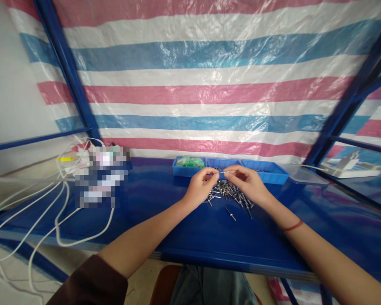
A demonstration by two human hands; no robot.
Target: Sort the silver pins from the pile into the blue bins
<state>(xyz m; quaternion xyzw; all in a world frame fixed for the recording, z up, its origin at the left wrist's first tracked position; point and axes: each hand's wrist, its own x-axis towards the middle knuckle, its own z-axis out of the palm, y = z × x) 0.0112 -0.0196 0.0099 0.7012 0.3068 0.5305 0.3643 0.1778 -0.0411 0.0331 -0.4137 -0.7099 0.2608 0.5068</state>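
Metal rivet point(222, 172) bridges left grip point(200, 185) and right grip point(251, 183), each pinching one end.

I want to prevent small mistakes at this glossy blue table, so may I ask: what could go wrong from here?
The thin silvery metal piece, held at the fingertips of the left hand and right hand, could slip and get lost in the heap of small silvery metal pins below.

The single slim metal pin lying apart, nearer the front of the glossy blue table, might be brushed by a forearm and roll off.
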